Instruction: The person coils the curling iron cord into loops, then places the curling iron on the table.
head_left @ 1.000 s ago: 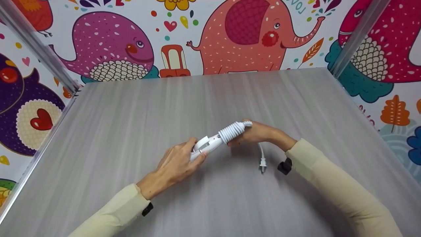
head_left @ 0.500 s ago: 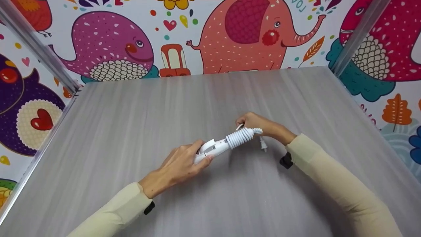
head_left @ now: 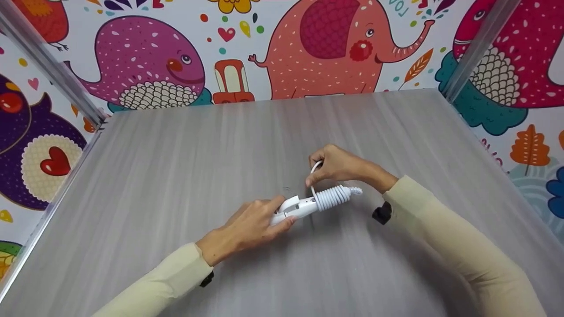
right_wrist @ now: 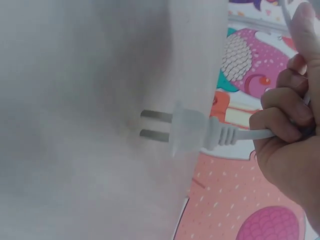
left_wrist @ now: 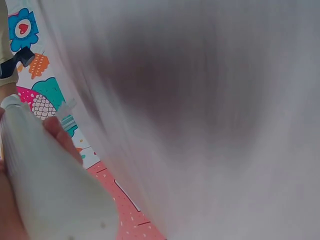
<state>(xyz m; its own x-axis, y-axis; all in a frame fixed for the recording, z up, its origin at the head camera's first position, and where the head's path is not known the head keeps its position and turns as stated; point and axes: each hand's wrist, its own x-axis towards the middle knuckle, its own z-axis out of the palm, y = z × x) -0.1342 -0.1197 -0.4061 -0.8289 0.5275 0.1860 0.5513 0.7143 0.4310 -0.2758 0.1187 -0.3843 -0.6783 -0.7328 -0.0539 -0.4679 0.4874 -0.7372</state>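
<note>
A white handheld appliance point(head_left: 299, 208), shaped like a curling iron with a raised lever, slants above the table. Its cord point(head_left: 334, 197) is wound in close coils round the far part of the handle. My left hand point(head_left: 253, 223) grips the other end, thumb along the near side; in the left wrist view the pale body point(left_wrist: 52, 170) lies between its fingers. My right hand point(head_left: 337, 164) pinches the free length of cord just above the coils. In the right wrist view the two-prong plug point(right_wrist: 187, 130) hangs from the curled fingers; the head view hides it.
The grey wood-grain table point(head_left: 198, 154) lies under both hands. Printed cartoon walls point(head_left: 238, 48) rise at its back and sides, with metal corner posts point(head_left: 478, 53) at the back left and right. Black wrist straps point(head_left: 382, 213) show at the sleeves.
The left hand has shifted right and slightly nearer with the appliance. The right hand has come round from behind the coils to above them, carrying the cord; the plug has gone from the head view.
</note>
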